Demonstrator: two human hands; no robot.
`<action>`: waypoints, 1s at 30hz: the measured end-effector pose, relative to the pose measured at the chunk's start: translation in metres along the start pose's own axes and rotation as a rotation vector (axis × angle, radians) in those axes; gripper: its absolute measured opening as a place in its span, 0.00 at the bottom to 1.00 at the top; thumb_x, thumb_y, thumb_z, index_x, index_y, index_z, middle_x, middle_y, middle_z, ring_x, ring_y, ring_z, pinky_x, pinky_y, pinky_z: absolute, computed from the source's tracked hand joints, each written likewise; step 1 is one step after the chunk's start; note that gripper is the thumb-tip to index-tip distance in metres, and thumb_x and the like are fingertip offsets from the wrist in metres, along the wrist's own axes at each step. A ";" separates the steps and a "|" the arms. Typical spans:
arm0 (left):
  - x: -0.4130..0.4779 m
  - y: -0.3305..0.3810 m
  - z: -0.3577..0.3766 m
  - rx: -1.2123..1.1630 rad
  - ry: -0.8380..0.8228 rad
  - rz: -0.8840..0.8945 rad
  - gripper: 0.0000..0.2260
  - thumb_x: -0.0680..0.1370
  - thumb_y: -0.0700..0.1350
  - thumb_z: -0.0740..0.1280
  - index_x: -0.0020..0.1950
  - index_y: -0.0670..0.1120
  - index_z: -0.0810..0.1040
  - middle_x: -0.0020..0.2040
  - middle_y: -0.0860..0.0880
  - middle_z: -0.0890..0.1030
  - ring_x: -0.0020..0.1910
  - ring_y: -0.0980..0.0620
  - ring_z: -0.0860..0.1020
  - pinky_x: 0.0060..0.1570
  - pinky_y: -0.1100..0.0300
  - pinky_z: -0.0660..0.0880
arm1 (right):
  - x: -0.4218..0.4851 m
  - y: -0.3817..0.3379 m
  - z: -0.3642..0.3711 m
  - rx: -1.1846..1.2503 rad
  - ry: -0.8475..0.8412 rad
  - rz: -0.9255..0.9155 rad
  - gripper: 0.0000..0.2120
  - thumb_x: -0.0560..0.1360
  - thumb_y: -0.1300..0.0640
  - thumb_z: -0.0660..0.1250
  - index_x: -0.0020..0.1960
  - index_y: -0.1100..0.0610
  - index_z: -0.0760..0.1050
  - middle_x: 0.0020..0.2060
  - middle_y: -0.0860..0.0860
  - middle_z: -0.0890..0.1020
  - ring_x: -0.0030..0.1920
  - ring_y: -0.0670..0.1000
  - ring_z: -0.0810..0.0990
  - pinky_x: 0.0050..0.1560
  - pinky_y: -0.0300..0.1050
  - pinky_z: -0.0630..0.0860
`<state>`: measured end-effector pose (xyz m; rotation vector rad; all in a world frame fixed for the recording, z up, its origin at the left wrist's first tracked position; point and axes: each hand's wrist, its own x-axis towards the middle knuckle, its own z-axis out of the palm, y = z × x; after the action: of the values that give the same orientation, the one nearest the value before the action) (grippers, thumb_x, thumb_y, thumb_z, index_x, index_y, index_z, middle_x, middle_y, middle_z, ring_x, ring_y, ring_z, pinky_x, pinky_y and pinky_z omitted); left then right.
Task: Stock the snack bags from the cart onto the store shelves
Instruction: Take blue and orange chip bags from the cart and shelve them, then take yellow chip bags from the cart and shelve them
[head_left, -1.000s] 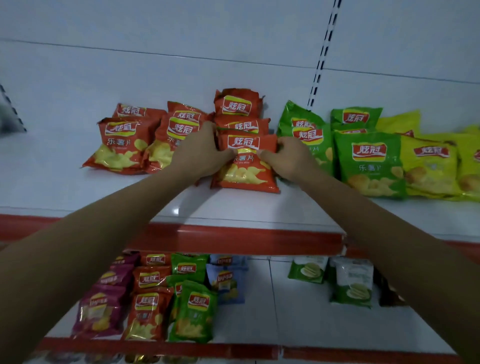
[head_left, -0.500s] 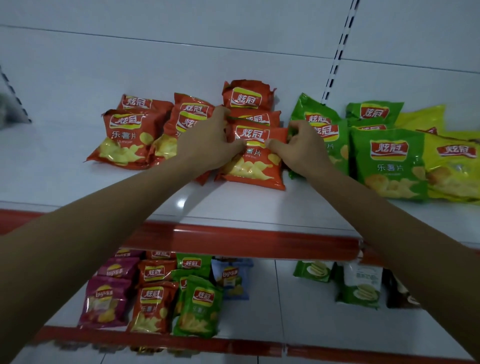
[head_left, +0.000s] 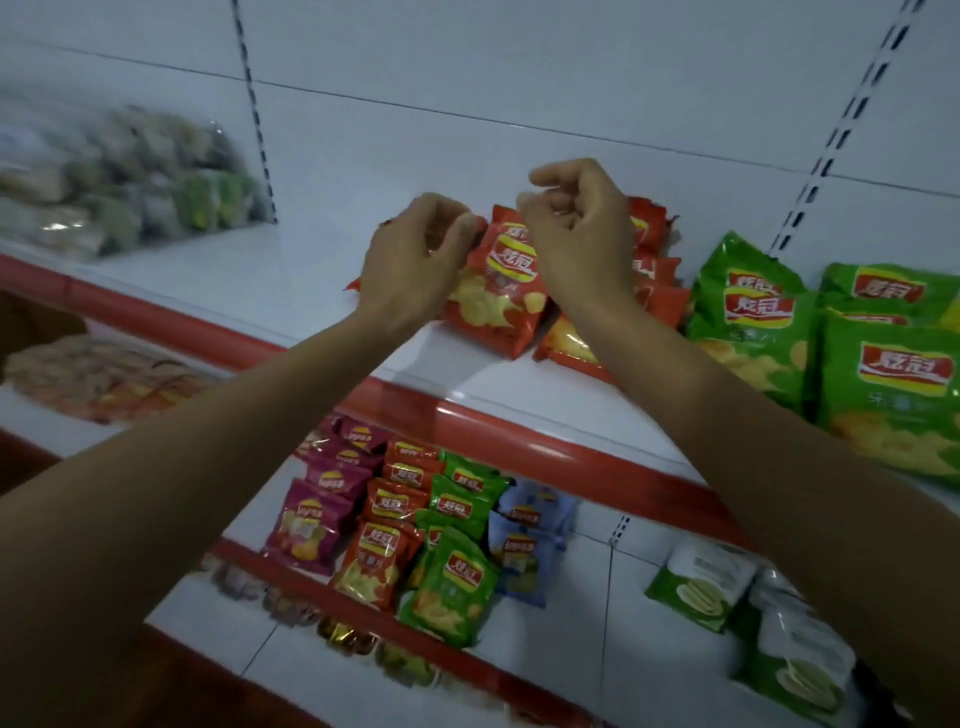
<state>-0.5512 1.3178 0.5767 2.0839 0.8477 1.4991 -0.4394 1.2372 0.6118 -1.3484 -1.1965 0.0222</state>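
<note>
Upper shelf, white with a red front edge: one red chip bag stands tilted near the middle, leaning on further red bags to its right and behind it. Left hand: fingers curled, tips at the bag's upper left corner; whether they pinch it cannot be told. Right hand: fingers curled, raised at the bag's upper right edge; any hold on it cannot be told. Green chip bags lie just right of the red group. Blurred clear packs sit far left on the same shelf. Lower shelf: small mixed-colour bags in rows at its near edge
</note>
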 end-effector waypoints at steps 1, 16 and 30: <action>-0.003 -0.003 -0.016 -0.007 0.033 -0.006 0.10 0.79 0.50 0.61 0.53 0.46 0.78 0.44 0.56 0.78 0.43 0.61 0.75 0.47 0.64 0.72 | -0.003 -0.009 0.012 0.035 -0.040 -0.001 0.06 0.76 0.58 0.66 0.53 0.54 0.75 0.38 0.43 0.75 0.38 0.40 0.75 0.40 0.29 0.71; -0.156 -0.102 -0.361 0.151 0.313 -0.400 0.21 0.82 0.56 0.52 0.70 0.47 0.69 0.66 0.53 0.73 0.64 0.56 0.71 0.62 0.62 0.67 | -0.167 -0.152 0.280 0.370 -0.600 0.170 0.17 0.79 0.53 0.64 0.66 0.57 0.74 0.61 0.51 0.78 0.57 0.46 0.76 0.55 0.34 0.73; -0.382 -0.236 -0.510 0.119 0.396 -0.980 0.16 0.81 0.54 0.57 0.65 0.49 0.73 0.53 0.59 0.74 0.53 0.62 0.72 0.53 0.67 0.67 | -0.414 -0.122 0.475 0.247 -1.048 0.533 0.04 0.78 0.54 0.64 0.46 0.48 0.77 0.44 0.43 0.79 0.55 0.50 0.79 0.58 0.46 0.75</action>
<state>-1.1738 1.2192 0.3240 1.0820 1.7884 1.2745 -1.0138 1.2824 0.3298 -1.4121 -1.5424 1.3478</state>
